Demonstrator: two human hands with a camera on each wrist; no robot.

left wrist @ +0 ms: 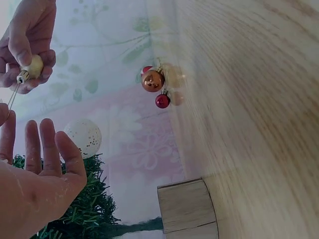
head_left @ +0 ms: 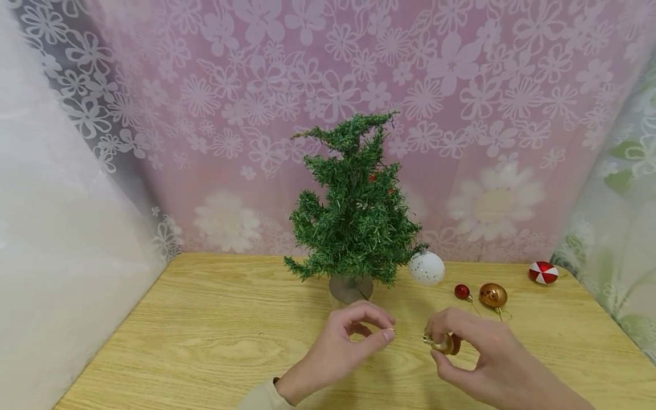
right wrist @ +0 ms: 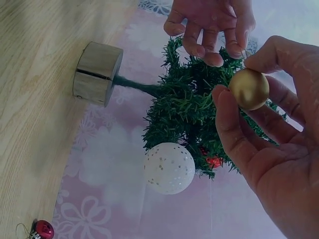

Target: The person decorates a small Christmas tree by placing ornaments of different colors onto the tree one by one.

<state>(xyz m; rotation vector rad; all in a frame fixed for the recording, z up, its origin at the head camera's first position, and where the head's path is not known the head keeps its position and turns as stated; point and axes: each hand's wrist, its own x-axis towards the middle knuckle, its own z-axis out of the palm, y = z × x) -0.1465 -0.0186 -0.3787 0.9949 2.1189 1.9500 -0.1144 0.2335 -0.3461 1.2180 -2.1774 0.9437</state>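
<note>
Gripping gold ball [right wrist: 249,89] near tree [head_left: 353,228]: my right hand [head_left: 494,353]. Pinching its loop [left wrist: 16,92]: my left hand [head_left: 345,336]. Already hanging: white ball [head_left: 427,268], apparently something red [right wrist: 214,162]. Lying unhung: red ball [head_left: 462,291], copper ball [head_left: 493,295], striped ball [head_left: 543,273].

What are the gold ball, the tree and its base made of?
Gold ball: probably plastic, perhaps coated glass; satin finish, from its soft highlight.
Tree: likely plastic, matte, since its needles look like thin cut strips.
Base: wood or a wood-print wrap, dull, with a visible seam.
</note>
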